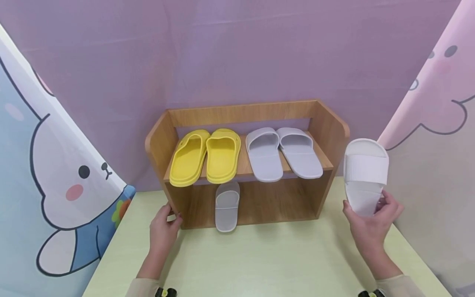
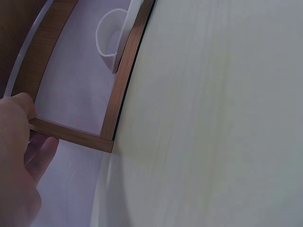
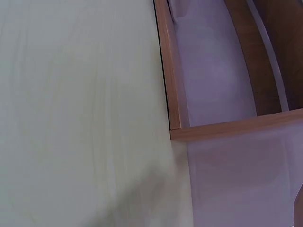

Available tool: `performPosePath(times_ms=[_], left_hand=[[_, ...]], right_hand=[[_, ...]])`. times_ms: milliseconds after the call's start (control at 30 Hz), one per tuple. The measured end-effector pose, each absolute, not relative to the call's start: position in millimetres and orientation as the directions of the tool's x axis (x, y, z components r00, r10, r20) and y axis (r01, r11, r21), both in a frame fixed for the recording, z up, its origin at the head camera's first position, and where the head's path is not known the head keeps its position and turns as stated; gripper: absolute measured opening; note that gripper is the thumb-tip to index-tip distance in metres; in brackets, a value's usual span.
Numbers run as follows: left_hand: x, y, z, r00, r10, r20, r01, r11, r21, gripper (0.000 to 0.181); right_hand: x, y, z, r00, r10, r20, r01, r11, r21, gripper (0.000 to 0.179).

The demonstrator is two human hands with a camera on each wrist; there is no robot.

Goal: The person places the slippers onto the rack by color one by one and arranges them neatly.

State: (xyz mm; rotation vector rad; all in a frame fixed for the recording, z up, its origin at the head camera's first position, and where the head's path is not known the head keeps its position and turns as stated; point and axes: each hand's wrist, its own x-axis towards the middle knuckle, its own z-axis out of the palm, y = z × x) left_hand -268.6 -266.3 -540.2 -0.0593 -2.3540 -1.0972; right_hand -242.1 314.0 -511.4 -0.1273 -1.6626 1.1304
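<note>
A small wooden shoe rack [image 1: 241,114] with two levels stands on the table. My left hand [image 1: 165,229] grips the front edge of its left side panel; in the left wrist view the fingers of my left hand [image 2: 45,151] lie on both sides of that panel. Raised beside the rack's right side, a white slide slipper [image 1: 365,169] with a ribbed strap is held at its lower end by my right hand [image 1: 375,225]. One light grey slipper [image 1: 227,212] lies on the bottom level. In the right wrist view the held slipper is not visible.
On the top level sit a pair of yellow clogs [image 1: 222,163] at left and a pair of pale lilac slippers [image 1: 265,163] at right. The pale table [image 1: 252,264] extends in front. A purple cloth [image 1: 241,49] hangs behind, with cartoon-printed cloth [image 1: 70,165] at the sides.
</note>
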Motion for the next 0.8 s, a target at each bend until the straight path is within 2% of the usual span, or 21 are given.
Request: performPosePath(times_ms=[300,500,800], left_hand=[[-268.0,-266.1,-539.8,-0.862,-0.182,0.472,0.238,0.678,0.696,0.047],[-267.6,-266.5,-539.7,-0.862,-0.184,0.472,0.241,0.671,0.701,0.047],[-268.3,-266.5,-540.4,-0.861,-0.183,0.474,0.243,0.672,0.699,0.046]], right_hand=[[-217.6,282.3,-479.6,-0.360,0.561,0.745,-0.526,0.537,-0.659,0.091],[-215.3,276.8,-477.4,-0.326,0.539,0.777,-0.565,0.548,-0.617,0.090],[-212.5,268.1,-477.5,-0.328,0.487,0.809,-0.626,0.530,-0.573,0.090]])
